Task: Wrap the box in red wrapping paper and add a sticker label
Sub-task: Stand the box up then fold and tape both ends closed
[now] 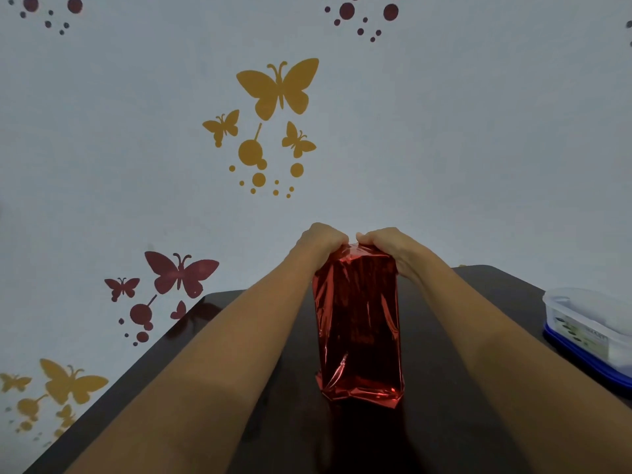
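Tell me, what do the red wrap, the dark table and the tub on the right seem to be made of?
Wrap: probably metallic foil or shiny plastic film; mirror-bright glints and sharp crinkles.
Table: dark, glossy, maybe lacquered wood or laminate; its corner reflects the wall butterfly.
Tub: likely plastic, cloudy see-through body on a blue rim.

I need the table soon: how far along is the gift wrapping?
Done: the red paper is wrapped all round, and its near end looks folded shut. In hand: the left hand and right hand pinch the paper at the far end. Left: closing that end and adding the sticker; none shows.
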Demonstrator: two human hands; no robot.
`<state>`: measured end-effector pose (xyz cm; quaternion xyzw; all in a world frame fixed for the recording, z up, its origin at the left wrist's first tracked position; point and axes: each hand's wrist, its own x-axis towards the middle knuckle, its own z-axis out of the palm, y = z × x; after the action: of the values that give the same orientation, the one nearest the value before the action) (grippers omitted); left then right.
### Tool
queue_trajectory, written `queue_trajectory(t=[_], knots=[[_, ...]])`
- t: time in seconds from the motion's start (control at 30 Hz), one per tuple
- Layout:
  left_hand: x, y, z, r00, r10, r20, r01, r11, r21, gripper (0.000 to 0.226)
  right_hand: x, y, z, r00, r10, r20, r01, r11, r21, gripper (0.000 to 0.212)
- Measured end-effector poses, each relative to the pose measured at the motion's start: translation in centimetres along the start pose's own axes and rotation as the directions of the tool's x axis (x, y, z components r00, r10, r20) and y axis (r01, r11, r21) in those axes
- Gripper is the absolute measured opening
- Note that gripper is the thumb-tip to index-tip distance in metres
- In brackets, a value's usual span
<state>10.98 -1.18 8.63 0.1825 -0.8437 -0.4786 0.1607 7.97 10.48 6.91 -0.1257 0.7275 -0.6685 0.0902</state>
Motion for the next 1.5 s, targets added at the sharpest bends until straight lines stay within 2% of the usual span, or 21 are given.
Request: queue_trajectory(t=[0.1,0.2,0.27,0.33,0.43,0.53,0.6,0.7,0.8,0.87,0.9,0.97,1.03,1.13,1.2,1.27,1.3,1.37,1.4,1.47,1.5], knots=[[0.5,-0.1,0.2,1.0,0.004,-0.017,-0.004,0.999,0.045,0.013,-0.2,0.1,-0.1,1.0,-0.013,0.028,0.012,1.0,0.019,0.022],[0.8,-0.2,0.1,0.999,-0.02,-0.037,0.021,0.999,0.042,0.017,0.1,0.6,-0.2,0.988,-0.152,0.039,0.152,0.988,-0.013,0.034],[0.6,-0.1,-0.1,0.998,-0.032,-0.049,0.033,0.999,0.018,0.016,0.1,0.9,-0.3,0.965,-0.262,0.025,0.262,0.965,0.017,0.02],[0.6,0.0,-0.2,0.999,-0.033,-0.038,0.033,0.999,-0.022,0.015,0.1,1.0,-0.3,0.956,-0.292,0.004,0.292,0.956,0.032,0.008],[0.6,-0.2,-0.3,0.999,-0.044,0.0,0.044,0.997,-0.06,0.022,0.3,0.7,-0.5,0.954,-0.299,-0.031,0.291,0.945,-0.148,0.016],[0.9,-0.5,-0.3,0.999,-0.032,0.008,0.033,0.997,-0.071,0.027,0.4,0.4,-0.4,0.924,-0.382,-0.018,0.342,0.845,-0.411,0.021],[0.8,-0.9,-0.3,1.0,-0.017,0.004,0.017,0.999,-0.052,0.033,0.7,0.2,-0.4,0.924,-0.383,0.005,0.327,0.782,-0.53,0.024],[0.1,-1.0,-0.7,0.99,0.134,0.045,-0.133,0.99,-0.038,0.049,1.3,-0.2,-0.6,0.953,-0.303,0.005,0.247,0.766,-0.593,0.029],[-2.0,-0.8,-2.0,0.893,0.418,0.166,-0.419,0.908,-0.03,0.068,1.3,-0.4,-0.2,0.973,-0.23,-0.028,0.164,0.772,-0.614,0.039],[-2.6,-0.8,-3.0,0.787,0.5,0.362,-0.563,0.821,0.092,0.069,0.8,-0.6,-0.2,0.985,-0.168,0.027,0.159,0.856,-0.491,0.054],[-2.8,-0.9,-3.3,0.748,0.478,0.46,-0.606,0.774,0.182,0.075,0.6,-0.6,-0.5,0.991,-0.121,0.056,0.133,0.925,-0.356,0.07],[-2.7,-1.7,-3.6,0.722,0.42,0.55,-0.649,0.687,0.327,0.082,0.2,-0.5,-1.3,0.999,-0.047,-0.014,0.046,0.999,-0.015,0.084],[-1.6,-2.6,-3.3,0.742,0.466,0.482,-0.659,0.638,0.398,0.087,-0.5,0.0,-2.2,0.981,-0.049,-0.19,0.095,0.965,0.245,0.078],[-0.4,-3.6,-3.2,0.811,0.511,0.286,-0.586,0.701,0.406,0.097,-1.4,2.5,-3.7,0.922,-0.027,-0.387,0.17,0.925,0.34,0.068],[0.1,-4.7,-3.3,0.859,0.498,0.122,-0.51,0.808,0.296,0.098,-1.8,4.5,-4.6,0.858,0.005,-0.514,0.222,0.898,0.379,0.063],[0.3,-6.6,-2.8,0.898,0.431,-0.083,-0.428,0.902,0.056,0.096,-2.1,6.4,-4.7,0.751,0.01,-0.66,0.326,0.864,0.384,0.059],[0.5,-8.0,-2.0,0.921,0.348,-0.173,-0.371,0.92,-0.126,0.095,-2.3,7.3,-4.3,0.691,0.014,-0.722,0.365,0.856,0.366,0.062],[0.4,-10.4,0.3,0.962,0.09,-0.258,-0.213,0.839,-0.5,0.09,-2.8,8.8,-2.8,0.618,0.054,-0.784,0.38,0.853,0.358,0.075],[0.2,-11.5,1.5,0.972,-0.057,-0.226,-0.109,0.748,-0.655,0.085,-3.0,9.4,-1.7,0.639,0.082,-0.765,0.349,0.855,0.383,0.084],[-0.9,-12.7,4.1,0.964,-0.267,-0.009,0.134,0.512,-0.848,0.074,-3.1,10.5,0.6,0.796,0.119,-0.593,0.214,0.861,0.46,0.103],[-1.5,-13.1,5.5,0.951,-0.29,0.112,0.227,0.403,-0.887,0.074,-3.1,10.7,1.6,0.876,0.115,-0.468,0.144,0.864,0.483,0.109]])
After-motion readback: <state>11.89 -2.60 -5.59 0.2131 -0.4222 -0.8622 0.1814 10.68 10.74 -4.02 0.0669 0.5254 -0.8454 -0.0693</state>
